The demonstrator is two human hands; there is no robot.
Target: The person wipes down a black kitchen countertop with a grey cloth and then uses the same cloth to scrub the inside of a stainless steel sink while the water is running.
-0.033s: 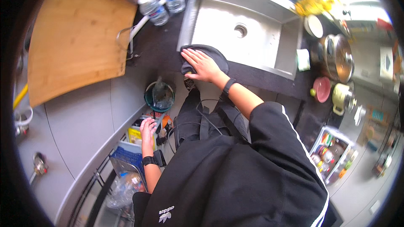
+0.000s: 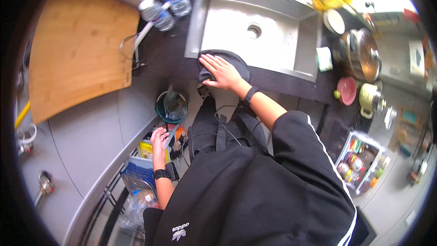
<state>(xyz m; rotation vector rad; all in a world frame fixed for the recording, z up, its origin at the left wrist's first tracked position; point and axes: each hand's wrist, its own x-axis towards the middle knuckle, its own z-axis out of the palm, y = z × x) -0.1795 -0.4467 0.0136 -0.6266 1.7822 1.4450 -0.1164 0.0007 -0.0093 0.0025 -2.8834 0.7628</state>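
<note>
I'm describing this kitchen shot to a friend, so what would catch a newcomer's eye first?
The right hand lies flat on a dark cloth at the front edge of the steel sink. Lower down, the left hand reaches into a pulled-out cabinet rack packed with containers. A big wooden cutting board fills the counter at the left.

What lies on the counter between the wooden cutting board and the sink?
In the head view, two plastic water bottles and a strip of dark counter lie between the wooden cutting board and the sink.
</note>
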